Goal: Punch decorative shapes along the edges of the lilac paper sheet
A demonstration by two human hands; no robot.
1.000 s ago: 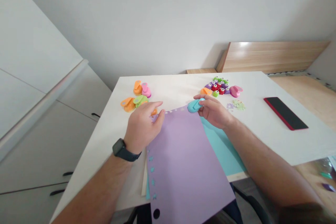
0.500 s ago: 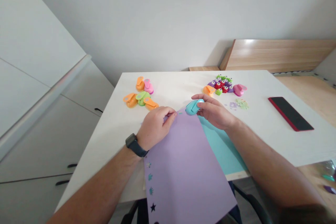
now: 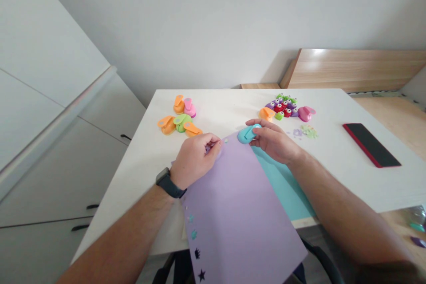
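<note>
The left hand [image 3: 196, 159], spread with thumb and forefinger apart a second ago, now has its fingers pinched on the far edge of the purple paper sheet [image 3: 246, 213]. The sheet has also slipped farther over the table's [image 3: 219, 100] near edge, so a crown-shaped hole [image 3: 197, 254] now shows dark beyond it. That seems to steady the edge for the turquoise craft punch [image 3: 248, 134], which the right hand's [image 3: 274, 142] fingers grip at the sheet's far right corner.

A turquoise sheet [image 3: 282, 182] lies beneath, reaching the near edge. Orange, pink and green punches [image 3: 166, 125] stand toward the table's far left corner; mini punches [image 3: 284, 107] cluster near the far edge, right of centre, with paper cutouts [image 3: 309, 132] nearer. White cabinets [image 3: 40, 173] stand left, a wooden headboard [image 3: 359, 69] behind right.
</note>
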